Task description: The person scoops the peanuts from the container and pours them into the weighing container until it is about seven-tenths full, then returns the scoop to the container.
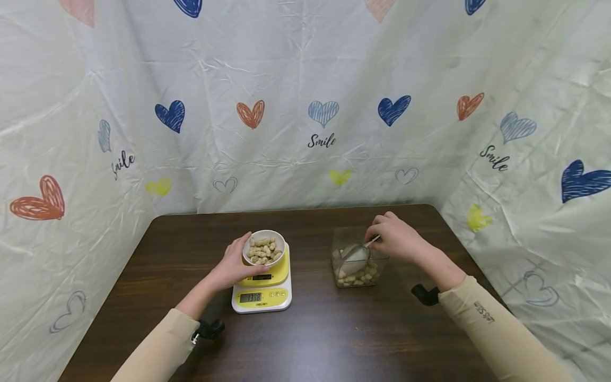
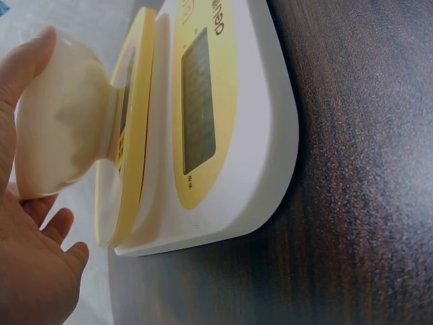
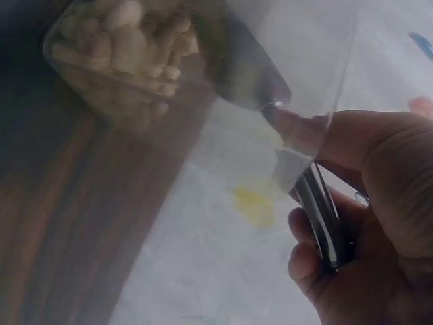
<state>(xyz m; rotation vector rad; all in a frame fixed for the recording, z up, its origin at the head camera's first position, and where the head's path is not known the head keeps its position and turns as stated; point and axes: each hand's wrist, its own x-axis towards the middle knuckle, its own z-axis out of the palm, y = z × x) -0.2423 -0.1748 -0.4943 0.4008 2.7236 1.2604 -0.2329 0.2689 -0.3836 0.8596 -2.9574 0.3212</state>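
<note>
My left hand (image 1: pixel 231 269) holds a white bowl (image 2: pixel 64 112) by its sides, thumb and fingers around it. Peanuts in their shells (image 1: pixel 262 251) fill the bowl, whose foot meets the yellow platform of a kitchen scale (image 1: pixel 263 302). Digits show on the scale's display (image 1: pixel 250 297). On the right, my right hand (image 1: pixel 395 237) grips a metal scoop (image 3: pixel 323 223) by its handle. The scoop's head tilts down inside a clear plastic container (image 1: pixel 383 265), above or against more peanuts (image 1: pixel 358 277). What the scoop carries cannot be made out.
The scale and the clear container stand apart on a dark wood table (image 1: pixel 315 329). Behind and beside the table hangs a white curtain (image 1: pixel 286 69) printed with hearts. A black wrist device (image 1: pixel 210 329) sits below each hand.
</note>
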